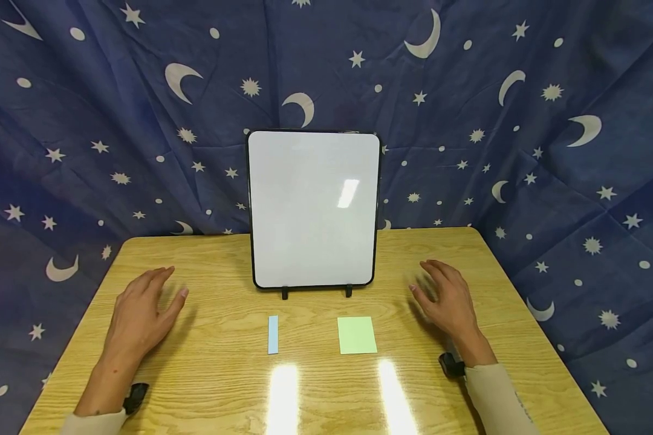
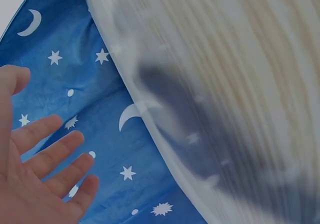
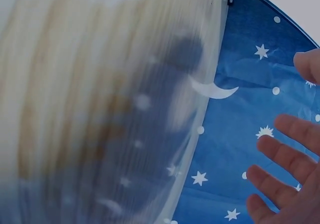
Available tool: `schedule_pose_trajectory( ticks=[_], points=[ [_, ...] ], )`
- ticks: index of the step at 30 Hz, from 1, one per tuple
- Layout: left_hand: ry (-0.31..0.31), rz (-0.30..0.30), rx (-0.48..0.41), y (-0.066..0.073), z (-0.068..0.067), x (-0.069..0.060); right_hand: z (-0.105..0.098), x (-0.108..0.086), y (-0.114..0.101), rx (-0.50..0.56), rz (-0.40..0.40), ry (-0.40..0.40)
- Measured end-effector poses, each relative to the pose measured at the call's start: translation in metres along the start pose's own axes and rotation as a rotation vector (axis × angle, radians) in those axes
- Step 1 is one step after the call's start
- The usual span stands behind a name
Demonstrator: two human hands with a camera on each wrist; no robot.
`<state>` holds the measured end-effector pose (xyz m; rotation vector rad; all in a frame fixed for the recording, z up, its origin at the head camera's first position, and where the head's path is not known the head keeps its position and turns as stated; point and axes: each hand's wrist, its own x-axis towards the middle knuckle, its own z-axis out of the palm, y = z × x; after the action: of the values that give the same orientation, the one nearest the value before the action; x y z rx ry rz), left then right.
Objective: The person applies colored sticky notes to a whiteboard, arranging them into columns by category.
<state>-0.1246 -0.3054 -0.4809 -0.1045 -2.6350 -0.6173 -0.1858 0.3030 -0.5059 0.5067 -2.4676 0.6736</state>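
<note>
On the wooden table lie a narrow light-blue paper strip and a pale green square sticky note, side by side. Behind them a whiteboard with a black frame stands upright on two small black feet. My left hand is over the left part of the table, fingers relaxed, holding nothing; the left wrist view shows its fingers spread loosely. Over the right part is my right hand, also relaxed and without anything in it. Its fingers appear loosely bent in the right wrist view.
A dark blue cloth printed with white moons and stars hangs behind the wooden table and along both its sides. Two bright light reflections lie on the tabletop near the front. Each wrist wears a small black device.
</note>
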Motion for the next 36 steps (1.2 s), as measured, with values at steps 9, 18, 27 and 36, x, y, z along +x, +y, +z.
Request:
schedule_pose_trajectory(
  ticks=[9, 18, 27, 36],
  points=[
    [0.021, 0.052, -0.027, 0.015, 0.003, -0.002, -0.001, 0.000, -0.006, -0.011, -0.007, -0.001],
    [0.017, 0.117, -0.072, 0.027, 0.009, -0.003, -0.002, -0.001, -0.013, -0.003, -0.034, -0.006],
    [0.009, 0.164, -0.095, 0.046, 0.018, -0.002, -0.001, -0.001, -0.019, 0.014, -0.050, -0.002],
    [-0.022, 0.183, -0.111, 0.061, 0.026, -0.004, 0.001, -0.003, -0.026, 0.047, -0.090, -0.002]
  ],
)
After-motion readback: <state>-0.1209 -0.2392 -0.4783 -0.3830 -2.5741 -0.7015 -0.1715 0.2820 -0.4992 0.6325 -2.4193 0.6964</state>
